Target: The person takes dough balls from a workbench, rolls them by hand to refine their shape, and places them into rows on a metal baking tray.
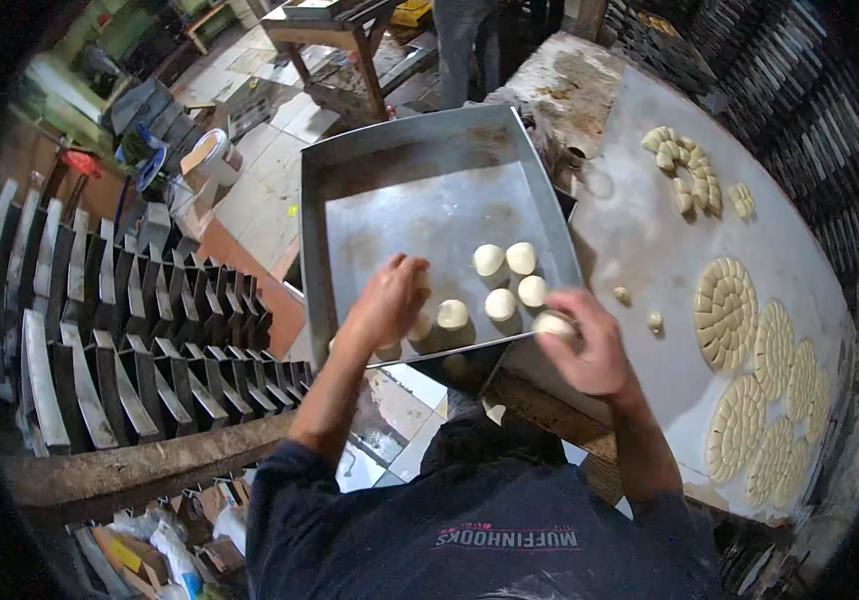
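A deep, square metal tray [390,170] lies in front of me with several pale, round dough balls [489,260] near its close edge. Inside it, my left hand [390,300] has curled fingers around a dough ball [423,279], which mostly hides behind them. More balls sit beside and under that hand, partly covered. Just past the tray's near right corner, my right hand [592,345] grips another dough ball [555,326] between thumb and fingers.
On the right, a pale worktable [630,230] carries several scored dough rounds [726,314], a broken ring of cut dough [685,165] and two small dough bits [656,322]. Rows of metal pans [140,370] stand at left. A white bucket [218,158] and a standing person [467,50] are farther off.
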A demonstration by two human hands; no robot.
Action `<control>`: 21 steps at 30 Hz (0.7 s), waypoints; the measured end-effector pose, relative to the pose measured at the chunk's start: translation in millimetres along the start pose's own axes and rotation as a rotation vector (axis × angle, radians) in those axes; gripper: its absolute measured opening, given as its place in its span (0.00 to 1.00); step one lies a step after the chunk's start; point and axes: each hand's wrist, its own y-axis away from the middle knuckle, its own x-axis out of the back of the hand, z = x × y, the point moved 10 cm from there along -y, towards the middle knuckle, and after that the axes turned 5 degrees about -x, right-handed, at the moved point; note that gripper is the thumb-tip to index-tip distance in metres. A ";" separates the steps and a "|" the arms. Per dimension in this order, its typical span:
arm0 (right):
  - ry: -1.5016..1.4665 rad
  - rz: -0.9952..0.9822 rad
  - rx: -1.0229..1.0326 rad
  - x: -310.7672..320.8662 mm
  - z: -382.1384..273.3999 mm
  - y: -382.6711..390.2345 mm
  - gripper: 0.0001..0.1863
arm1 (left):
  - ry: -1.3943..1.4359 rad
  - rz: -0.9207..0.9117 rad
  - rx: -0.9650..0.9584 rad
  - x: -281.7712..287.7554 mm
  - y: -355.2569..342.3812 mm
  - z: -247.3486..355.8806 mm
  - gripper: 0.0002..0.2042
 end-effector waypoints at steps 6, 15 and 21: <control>0.433 -0.118 0.421 -123.8 -12.2 -70.3 0.16 | 0.002 -0.048 -0.085 -22.2 -6.1 -27.6 0.27; 0.346 0.552 -0.302 87.4 147.7 122.8 0.06 | 0.589 0.329 -0.331 -94.7 3.3 192.4 0.17; 0.711 0.636 -0.567 164.7 278.0 312.2 0.06 | 0.644 -0.274 -0.394 -374.3 -139.9 314.6 0.19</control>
